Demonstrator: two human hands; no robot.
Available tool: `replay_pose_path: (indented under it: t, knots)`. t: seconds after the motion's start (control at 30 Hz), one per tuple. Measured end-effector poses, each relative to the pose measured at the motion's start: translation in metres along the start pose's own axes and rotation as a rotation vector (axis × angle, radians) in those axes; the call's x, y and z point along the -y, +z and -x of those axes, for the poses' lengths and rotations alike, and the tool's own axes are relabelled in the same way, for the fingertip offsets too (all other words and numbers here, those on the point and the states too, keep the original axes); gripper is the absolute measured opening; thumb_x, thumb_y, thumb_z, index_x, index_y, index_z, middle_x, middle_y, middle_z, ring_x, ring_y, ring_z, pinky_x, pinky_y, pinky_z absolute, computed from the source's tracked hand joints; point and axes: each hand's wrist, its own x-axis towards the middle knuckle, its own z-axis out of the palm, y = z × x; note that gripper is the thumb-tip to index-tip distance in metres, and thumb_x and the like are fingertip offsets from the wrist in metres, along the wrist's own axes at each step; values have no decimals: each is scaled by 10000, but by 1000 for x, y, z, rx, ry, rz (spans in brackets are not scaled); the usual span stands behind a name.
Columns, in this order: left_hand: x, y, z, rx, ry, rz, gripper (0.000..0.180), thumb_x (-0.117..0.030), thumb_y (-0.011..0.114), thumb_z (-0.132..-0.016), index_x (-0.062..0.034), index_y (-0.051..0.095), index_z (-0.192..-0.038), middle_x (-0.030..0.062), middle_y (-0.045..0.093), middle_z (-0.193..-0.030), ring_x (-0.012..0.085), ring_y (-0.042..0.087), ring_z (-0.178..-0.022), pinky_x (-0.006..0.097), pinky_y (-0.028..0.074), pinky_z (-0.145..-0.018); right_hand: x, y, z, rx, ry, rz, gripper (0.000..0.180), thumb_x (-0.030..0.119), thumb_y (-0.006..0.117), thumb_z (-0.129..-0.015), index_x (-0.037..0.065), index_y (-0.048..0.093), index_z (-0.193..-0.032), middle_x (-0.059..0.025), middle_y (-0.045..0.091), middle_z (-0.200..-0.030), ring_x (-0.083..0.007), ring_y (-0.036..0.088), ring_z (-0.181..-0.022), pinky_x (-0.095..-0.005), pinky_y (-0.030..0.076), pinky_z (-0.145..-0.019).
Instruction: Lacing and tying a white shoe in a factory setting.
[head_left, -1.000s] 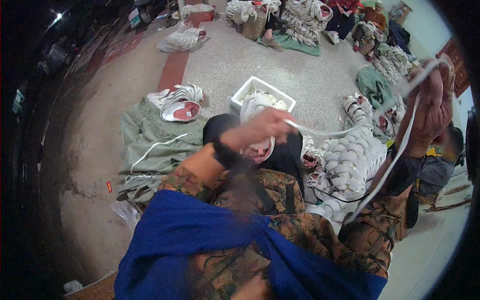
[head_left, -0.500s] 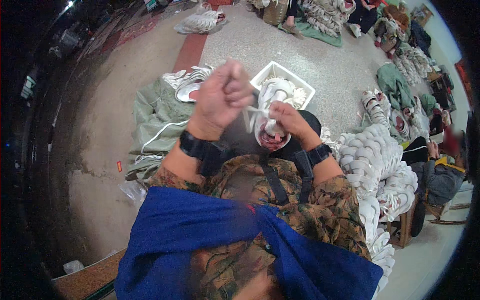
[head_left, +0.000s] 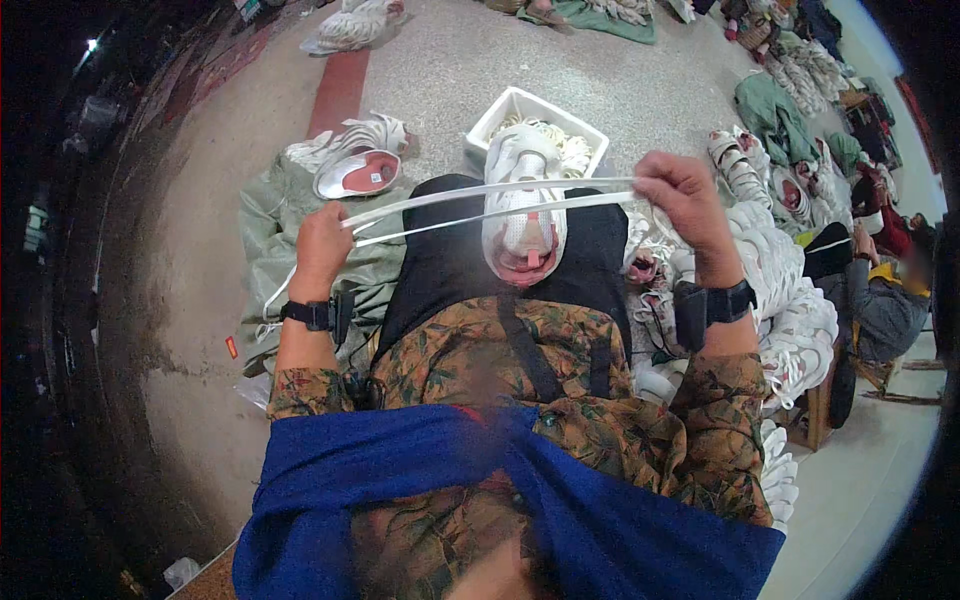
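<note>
Two strands of white shoelace [head_left: 460, 194] stretch nearly level between my hands. My left hand [head_left: 322, 240] is closed on their ends at the left. My right hand [head_left: 680, 190], a little higher, pinches the other ends. Behind and beneath the strands, a white sneaker [head_left: 497, 245] with a pinkish lining lies over my dark trousers, its opening toward me. The strands cross over it; whether they pass through any of its eyelets I cannot tell.
Beyond the sneaker stands a white box [head_left: 590, 137] of laces. To the left, white shoes [head_left: 360, 172] rest on a green sack [head_left: 265, 225]. Stacked white shoes [head_left: 765, 250] crowd the right side, near a seated person in grey [head_left: 885, 325].
My hands have moved from close together above the sneaker to wide apart, drawing the lace out taut between them. The view has shifted slightly.
</note>
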Motion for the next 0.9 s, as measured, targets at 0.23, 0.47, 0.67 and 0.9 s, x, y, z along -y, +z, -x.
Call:
replay_pose_path:
  t: [0.23, 0.47, 0.67, 0.9]
  knots:
    - [-50, -59, 2, 151, 303, 231, 490, -258, 708, -718, -41, 575, -1136, 171, 592, -1128, 334, 568, -1056, 400, 442, -888, -1, 61, -3, 156, 197, -170, 154, 63, 589, -828, -20, 503, -731, 1, 435, -603, -77, 408, -606, -260, 352, -547]
    - [-207, -169, 11, 281, 1029, 1558, 936, -425, 821, -567, -30, 435, -1322, 128, 506, -1305, 238, 518, -1169, 372, 470, -908, -1, 81, -2, 167, 202, -199, 110, 81, 596, -857, -22, 565, -832, -25, 568, -730, -95, 495, -718, -262, 422, -657]
    - [-230, -187, 28, 372, 1130, 1881, 886, -361, 811, -584, -29, 432, -1313, 130, 511, -1288, 231, 524, -1154, 358, 470, -893, 2, 81, 18, 239, 611, -118, 372, 228, 599, -886, 23, 583, -1197, -135, 537, -1292, -235, 485, -1193, -352, 380, -997]
    - [-229, -183, 26, 428, 1200, 1925, 832, -285, 799, -604, -29, 428, -1304, 132, 518, -1269, 223, 530, -1137, 342, 471, -875, 15, 73, 10, 81, 202, 14, 159, 148, 675, -807, 8, 648, -877, -114, 635, -792, -213, 617, -718, -326, 475, -646]
